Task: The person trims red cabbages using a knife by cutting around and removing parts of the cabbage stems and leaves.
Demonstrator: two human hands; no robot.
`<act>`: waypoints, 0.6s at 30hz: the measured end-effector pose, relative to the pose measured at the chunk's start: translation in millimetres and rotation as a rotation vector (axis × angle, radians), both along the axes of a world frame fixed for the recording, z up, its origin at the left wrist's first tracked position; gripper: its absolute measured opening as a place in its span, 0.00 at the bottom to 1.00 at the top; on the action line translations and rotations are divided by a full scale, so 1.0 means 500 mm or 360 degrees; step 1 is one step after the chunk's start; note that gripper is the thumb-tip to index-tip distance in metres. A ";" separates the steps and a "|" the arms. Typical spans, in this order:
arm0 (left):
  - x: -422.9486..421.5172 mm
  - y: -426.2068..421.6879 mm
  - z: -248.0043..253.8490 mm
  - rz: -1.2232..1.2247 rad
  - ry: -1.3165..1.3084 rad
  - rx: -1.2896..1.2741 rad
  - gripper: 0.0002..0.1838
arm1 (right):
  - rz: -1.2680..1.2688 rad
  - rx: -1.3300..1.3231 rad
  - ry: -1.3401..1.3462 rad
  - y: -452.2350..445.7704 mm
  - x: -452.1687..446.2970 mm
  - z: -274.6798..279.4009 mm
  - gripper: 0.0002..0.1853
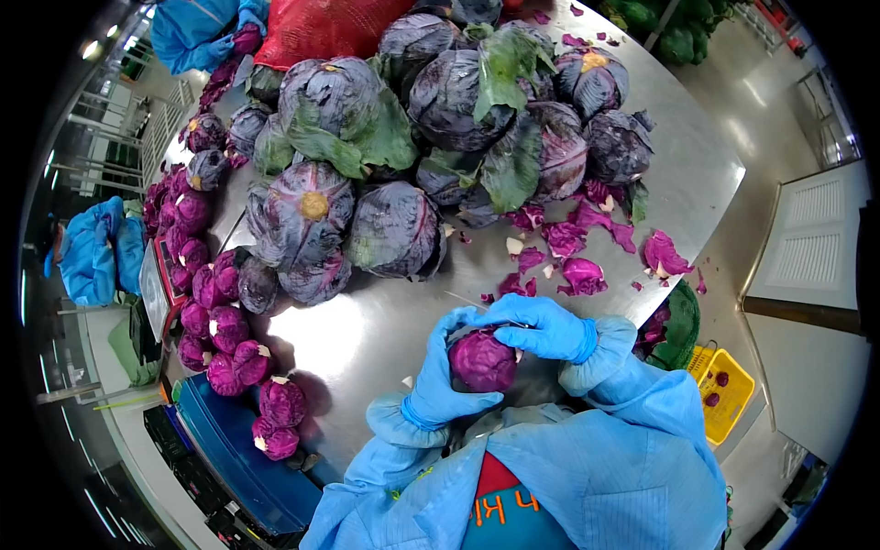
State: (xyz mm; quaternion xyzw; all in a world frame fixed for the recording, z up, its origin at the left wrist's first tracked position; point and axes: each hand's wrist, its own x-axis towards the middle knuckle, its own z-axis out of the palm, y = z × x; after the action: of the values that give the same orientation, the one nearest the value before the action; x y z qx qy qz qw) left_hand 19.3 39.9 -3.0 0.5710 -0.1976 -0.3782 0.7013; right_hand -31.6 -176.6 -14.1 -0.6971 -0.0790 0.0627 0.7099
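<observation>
A peeled red cabbage rests in my left hand, whose blue-gloved fingers and thumb curl round its left side. Over the top of the cabbage, my right hand is closed, its fingertips close to the left hand's. A thin dark edge shows between the right fingers, too small to name. Just beyond my hands, loose purple leaves and pale stem bits lie on the steel table. Large unpeeled red cabbages with dark outer leaves are heaped farther off.
Peeled cabbages line the table's left side, by a red-rimmed scale. A red mesh sack lies at the back. Blue bins stand lower left. A green basket and yellow crate stand right. Co-workers in blue are at left.
</observation>
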 end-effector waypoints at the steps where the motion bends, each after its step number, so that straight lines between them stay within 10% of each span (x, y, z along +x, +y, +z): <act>1: 0.009 0.010 -0.007 -0.0057 -0.0048 0.0003 0.64 | -0.0040 0.0178 0.0143 0.008 -0.002 -0.003 0.18; 18: 0.031 -0.010 -0.024 -0.0368 0.0264 0.0125 0.40 | -0.0283 0.0680 0.0892 0.021 -0.081 -0.016 0.12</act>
State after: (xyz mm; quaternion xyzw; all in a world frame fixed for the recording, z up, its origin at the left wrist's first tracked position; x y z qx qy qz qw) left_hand 35.0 34.8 -14.8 0.5383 -0.1883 -0.5098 0.6441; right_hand -72.1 -166.2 -22.0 -0.4930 0.1682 0.1715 0.8362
